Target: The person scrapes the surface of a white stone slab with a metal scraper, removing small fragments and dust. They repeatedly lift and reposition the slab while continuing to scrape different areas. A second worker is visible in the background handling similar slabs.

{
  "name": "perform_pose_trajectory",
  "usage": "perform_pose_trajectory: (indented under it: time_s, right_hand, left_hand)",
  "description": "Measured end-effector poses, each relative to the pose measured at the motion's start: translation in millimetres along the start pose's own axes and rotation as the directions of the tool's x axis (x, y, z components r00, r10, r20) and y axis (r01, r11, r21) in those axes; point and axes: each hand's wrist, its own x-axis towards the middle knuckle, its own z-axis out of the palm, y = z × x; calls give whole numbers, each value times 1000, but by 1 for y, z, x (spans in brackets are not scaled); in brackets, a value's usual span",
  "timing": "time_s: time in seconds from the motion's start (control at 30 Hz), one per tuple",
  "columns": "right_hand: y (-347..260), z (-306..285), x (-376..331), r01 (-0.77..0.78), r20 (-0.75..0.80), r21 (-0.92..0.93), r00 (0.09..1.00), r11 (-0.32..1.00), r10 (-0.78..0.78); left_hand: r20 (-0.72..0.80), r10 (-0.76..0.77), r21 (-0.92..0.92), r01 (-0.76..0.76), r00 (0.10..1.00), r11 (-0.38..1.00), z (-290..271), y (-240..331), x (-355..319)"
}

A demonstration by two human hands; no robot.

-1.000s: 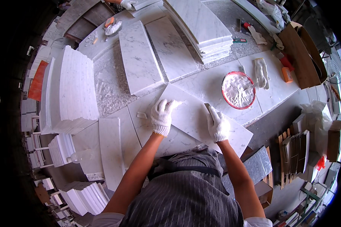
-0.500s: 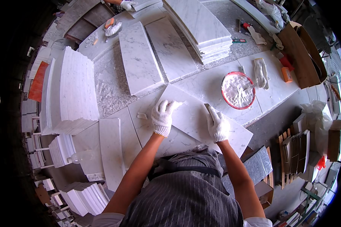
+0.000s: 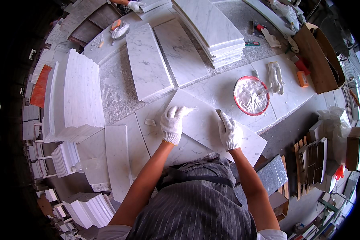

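A pale grey-veined marble slab (image 3: 204,120) lies at an angle on the worktable in front of me. My left hand (image 3: 173,122), in a white knit glove, bends its fingers around the slab's left edge, with the thumb side over the top. Just beyond that thumb is a small white smear (image 3: 194,109) on the slab. My right hand (image 3: 231,133), gloved likewise, is closed around a thin dark scraper (image 3: 218,113) above the slab's right part. Most of the scraper is hidden by the hand. A red-rimmed bowl of white paste (image 3: 250,96) stands beyond my right hand.
A spare glove (image 3: 275,78) and an orange block (image 3: 303,79) lie right of the bowl. Marble slabs (image 3: 148,64) and a taller slab stack (image 3: 212,28) stand beyond. Another stack (image 3: 76,92) is at left, a cardboard box (image 3: 318,60) at right. Another person's gloved hand (image 3: 136,5) shows at the top.
My left hand has shifted very slightly to the right at the slab's edge. The right hand, scraper and slab look unmoved.
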Motion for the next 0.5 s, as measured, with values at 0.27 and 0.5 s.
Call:
perform_pose_trajectory:
  time_s: [0.27,0.5]
  right_hand:
    - [-16,-47,3,-145,-176,233,966,962,188]
    - [37,-94,30,-302,-222,11,929,953,297]
  left_hand:
    - [-92,-200,-465,136,975,875,-8,1,-5]
    - [71,-572,-687,455,817,566,-50,15,-11]
